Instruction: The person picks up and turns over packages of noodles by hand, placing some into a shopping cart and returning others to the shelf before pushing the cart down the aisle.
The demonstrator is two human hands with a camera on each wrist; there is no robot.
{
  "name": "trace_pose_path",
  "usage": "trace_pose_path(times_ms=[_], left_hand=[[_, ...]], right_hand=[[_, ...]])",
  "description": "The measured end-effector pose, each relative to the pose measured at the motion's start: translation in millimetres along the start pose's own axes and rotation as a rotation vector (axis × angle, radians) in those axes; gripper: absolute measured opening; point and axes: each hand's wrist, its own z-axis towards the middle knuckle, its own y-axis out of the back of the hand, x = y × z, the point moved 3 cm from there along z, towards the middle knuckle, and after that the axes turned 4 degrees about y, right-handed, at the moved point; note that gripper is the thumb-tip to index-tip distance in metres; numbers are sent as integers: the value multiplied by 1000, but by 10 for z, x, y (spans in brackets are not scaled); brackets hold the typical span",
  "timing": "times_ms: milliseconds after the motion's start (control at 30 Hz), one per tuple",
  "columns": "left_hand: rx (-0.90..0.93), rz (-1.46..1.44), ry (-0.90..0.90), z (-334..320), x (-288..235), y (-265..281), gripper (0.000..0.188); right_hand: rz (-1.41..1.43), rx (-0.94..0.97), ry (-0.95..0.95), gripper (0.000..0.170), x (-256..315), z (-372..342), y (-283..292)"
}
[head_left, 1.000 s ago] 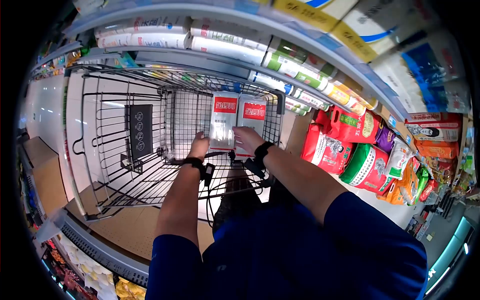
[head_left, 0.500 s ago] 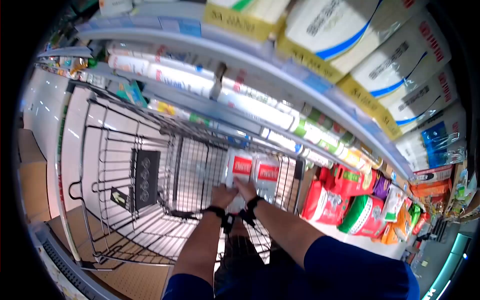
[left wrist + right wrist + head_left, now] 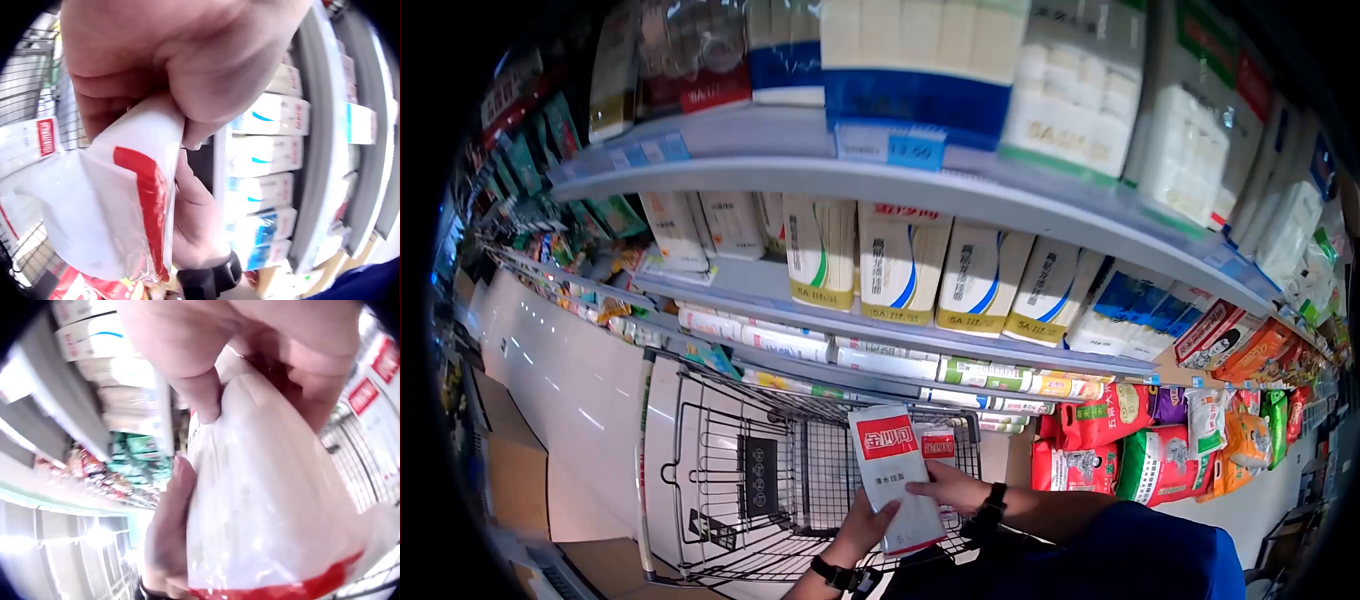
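White plastic-wrapped packet with a red label [image 3: 892, 478] held up before a dark wire shopping cart [image 3: 825, 480]

The person's left hand [image 3: 860, 530] grips the packet by its lower left edge, thumb on the printed front. The right hand [image 3: 950, 488] grips the opposite edge, its thumb also pressed on the front. The packet tilts between them, the red label toward its upper end and the face turned toward the head camera. Both wrist views show fingers and thumb closed about the wrapper, and a loose, clear flap at the red-banded end.

Behind it, a second white packet with a red label [image 3: 938, 445] shows in the cart, partly covered; the right wrist view shows two such labels there. A black rectangular panel [image 3: 758, 475] hangs on the cart's wire side.

Beyond the cart, a long grey shelf [image 3: 900, 200] runs across. White upright packs with curved stripes and gold bases [image 3: 905, 265] stand in a row beneath it, and white cylindrical packs [image 3: 785, 340] lie lower down. Red, green and orange plastic bags [image 3: 1155, 465] are piled to the right. A black band [image 3: 995, 505] circles the right wrist, below a dark blue sleeve [image 3: 1140, 550].
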Motion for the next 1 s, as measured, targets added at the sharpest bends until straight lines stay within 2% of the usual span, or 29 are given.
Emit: trace_pose_path(times_ms=[67,133,200,233,267,333,367,400,467,500,533,567,600,633,700,733,800,833,900,1000], left_hand=[[37,-12,-96,-220,-712,-227,44],[82,119,-110,-369,-1225,-443,45],[164,125,-276,-526,-1829,-806,47],[207,176,-333,-616,-2161,-987,46],[224,224,-364,-681,-2473,-1173,53],[117,587,-708,-719,-2953,-1546,52],[73,645,-753,-724,-3155,-1730,52],[24,703,-799,-704,-3369,-1917,52],[-123,808,-870,-617,-3711,-2251,39],[-135,828,-1004,-561,-3949,-2426,32],[-146,845,-1127,-501,-4171,-2595,25],[-168,725,-1172,-475,-4354,-2747,14],[-72,690,-1165,-230,-4497,-2818,40],[-52,583,-1235,-126,-4648,-2930,38],[-110,592,-1181,28,-4966,-3103,32],[-119,650,-1260,202,-5066,-3100,31],[-209,788,-1139,318,-5194,-3147,33],[-216,797,-1140,317,-5217,-3205,33],[-279,898,-937,330,-5232,-3343,36],[-335,937,-977,595,-5191,-3360,44]], right_hand=[[-100,-50,147,43,721,-479,-99],[-162,-129,287,44,1166,-907,-47],[-223,-167,455,45,1790,-1466,-83],[-301,-237,480,47,2027,-1759,-59],[-382,-303,502,49,2227,-2026,-22],[-522,-364,802,48,2687,-2578,-13],[-555,-419,903,45,2795,-2793,75],[-475,-421,925,46,3023,-3024,98],[-859,-585,1221,48,3330,-3472,309],[-983,-672,1309,46,3502,-3662,378],[-1022,-726,1374,46,3647,-3807,463],[-956,-709,1454,43,3793,-3845,597],[-1026,-733,1527,40,3966,-3916,702],[-1061,-761,1612,37,4097,-4027,703],[-1085,-815,1558,36,4350,-3995,940],[-1069,-794,1562,34,4444,-3981,1035],[-1454,-1059,1537,32,4594,-3993,1171],[-1446,-1056,1547,32,4621,-3990,1218],[-1477,-1141,1200,32,4649,-3899,1371],[-1448,-1134,1307,34,4639,-3824,1456]])
